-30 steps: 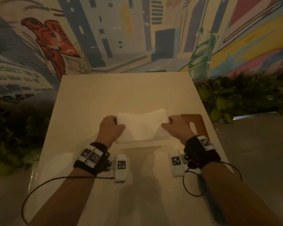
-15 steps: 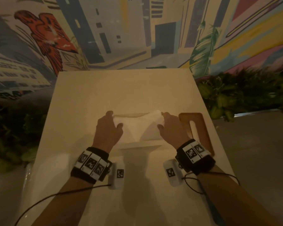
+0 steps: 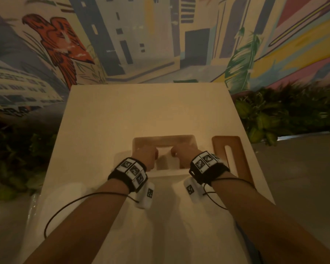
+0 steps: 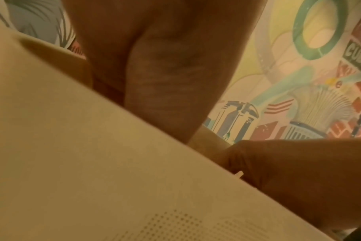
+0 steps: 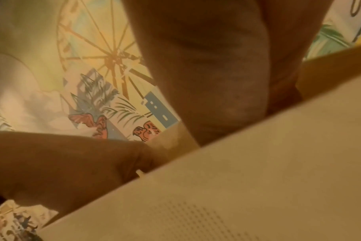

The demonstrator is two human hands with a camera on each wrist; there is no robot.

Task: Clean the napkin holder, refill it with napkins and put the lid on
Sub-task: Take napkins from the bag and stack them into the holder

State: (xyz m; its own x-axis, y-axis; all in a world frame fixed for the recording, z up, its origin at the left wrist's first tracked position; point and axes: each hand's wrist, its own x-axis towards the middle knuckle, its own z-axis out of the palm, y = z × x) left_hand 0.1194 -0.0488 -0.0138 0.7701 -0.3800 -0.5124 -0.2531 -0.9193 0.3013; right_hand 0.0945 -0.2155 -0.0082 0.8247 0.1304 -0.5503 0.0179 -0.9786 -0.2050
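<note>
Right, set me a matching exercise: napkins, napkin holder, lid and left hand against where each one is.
Things:
1. napkins
2. napkin holder
3. lid
4. left hand

Places:
a. flat on the table, right of the holder
b. inside the holder
c. on the napkins' left end
d. mid-table, open-topped

Pairs: 1-b, 2-d, 3-a, 4-c
</note>
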